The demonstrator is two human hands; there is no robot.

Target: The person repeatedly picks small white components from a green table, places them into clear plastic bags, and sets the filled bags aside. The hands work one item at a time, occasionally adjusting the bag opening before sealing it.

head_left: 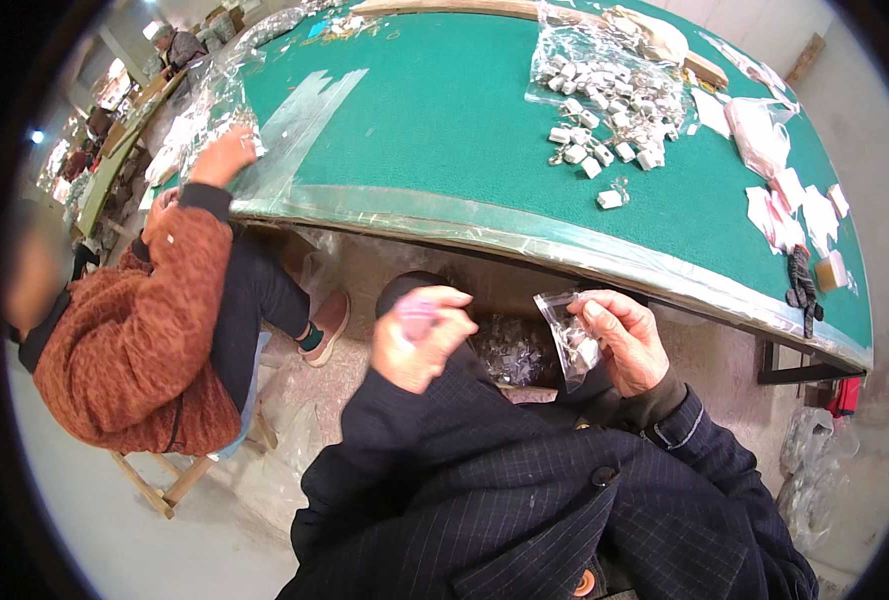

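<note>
My right hand (627, 342) pinches the upper edge of a small clear plastic bag (571, 335) between thumb and fingers, over my lap. Inside the bag lies a small white and silvery piece (586, 351). To the left of it, apart from the bag, my left hand (420, 345) is raised with its fingers curled in. Something pinkish (418, 316) shows at those fingers, too smeared by motion to make out. On the green table ahead, a heap of small white blocks with metal parts (615, 100) spills from a large clear bag (555, 50). One white block (612, 199) lies nearer the table's edge.
A co-worker in a rusty-brown jacket (145, 340) sits at left, reaching over clear bags on the green table (435, 120). Below the table edge stands a box of small bagged pieces (517, 352). At right lie white papers (780, 215), a dark glove (803, 285) and a plastic bag (760, 135).
</note>
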